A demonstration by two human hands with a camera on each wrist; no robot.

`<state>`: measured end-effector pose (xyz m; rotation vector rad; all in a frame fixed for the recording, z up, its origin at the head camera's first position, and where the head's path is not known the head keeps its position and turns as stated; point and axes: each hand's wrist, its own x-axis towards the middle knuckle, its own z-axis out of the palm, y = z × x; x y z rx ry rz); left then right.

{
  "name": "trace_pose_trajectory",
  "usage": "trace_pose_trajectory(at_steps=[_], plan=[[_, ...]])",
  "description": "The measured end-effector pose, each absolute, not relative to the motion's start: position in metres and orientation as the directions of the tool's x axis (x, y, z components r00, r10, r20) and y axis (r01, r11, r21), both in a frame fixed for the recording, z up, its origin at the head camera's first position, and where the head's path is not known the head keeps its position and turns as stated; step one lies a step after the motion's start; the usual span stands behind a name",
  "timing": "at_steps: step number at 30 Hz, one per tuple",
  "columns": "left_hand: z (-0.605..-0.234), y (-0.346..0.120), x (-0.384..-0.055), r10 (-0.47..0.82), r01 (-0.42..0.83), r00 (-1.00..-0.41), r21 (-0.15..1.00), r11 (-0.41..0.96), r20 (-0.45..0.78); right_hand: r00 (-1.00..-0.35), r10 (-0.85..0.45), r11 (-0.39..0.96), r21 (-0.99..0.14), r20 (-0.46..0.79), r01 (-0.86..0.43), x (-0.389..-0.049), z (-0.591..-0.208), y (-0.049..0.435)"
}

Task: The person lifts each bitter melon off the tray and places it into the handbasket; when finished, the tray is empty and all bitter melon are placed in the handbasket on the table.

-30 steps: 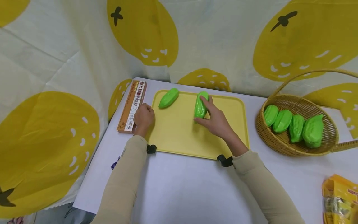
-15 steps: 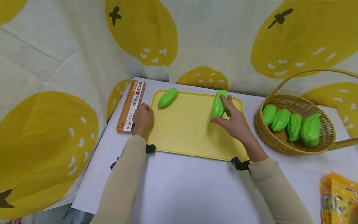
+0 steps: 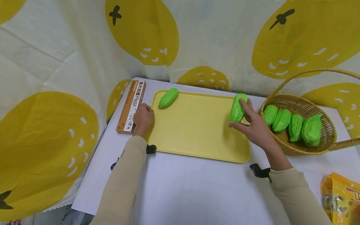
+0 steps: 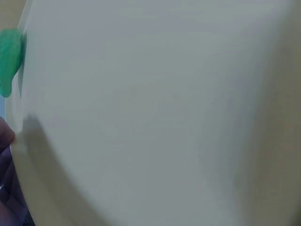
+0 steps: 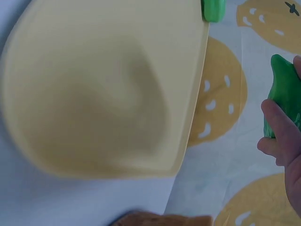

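My right hand (image 3: 258, 127) pinches a glossy green, ridged, elongated piece (image 3: 237, 108) that looks like a bitter melon, thumb at its lower end and fingers along its side. It is held over the right end of a yellow tray (image 3: 194, 125); in the right wrist view this green piece (image 5: 283, 92) shows a pointed end. At the tray's left edge my left hand (image 3: 144, 118) grips the rim, with the thumb (image 4: 5, 134) on top in the left wrist view. Another green bitter-melon-like piece (image 3: 168, 98) lies at the tray's far left corner.
Right of the tray stands a wicker basket (image 3: 284, 147) with a tall handle, holding several similar green pieces (image 3: 296, 127). A pasta box (image 3: 130, 106) lies beside my left hand. A yellow snack bag (image 3: 341, 195) sits at the front right. A fruit-patterned curtain (image 3: 213, 37) hangs behind.
My right hand has carried the green piece rightward from the tray's middle to its right edge, close to the basket. My left hand has stayed at the tray's left edge.
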<state>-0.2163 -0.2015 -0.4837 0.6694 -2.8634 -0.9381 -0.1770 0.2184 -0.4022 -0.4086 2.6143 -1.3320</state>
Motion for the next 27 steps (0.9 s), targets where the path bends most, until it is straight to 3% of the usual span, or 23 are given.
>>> trace_pose_trajectory(at_steps=[8, 18, 27], plan=[[-0.481, -0.201, -0.214, -0.411, -0.376, -0.908, 0.58, 0.723, -0.076, -0.979, -0.199, 0.679, -0.726, -0.039, -0.109, -0.17, -0.398, 0.256], [-0.482, -0.199, -0.213, -0.409, -0.369, -0.91, 0.583, 0.724, -0.068, -0.991, -0.129, 0.671, -0.739, -0.039, -0.058, -0.163, -0.392, 0.301], [-0.482, -0.2, -0.214, -0.416, -0.377, -0.907, 0.58, 0.722, -0.071, -0.995, -0.06, 0.732, -0.681, -0.085, 0.014, -0.169, -0.394, 0.351]])
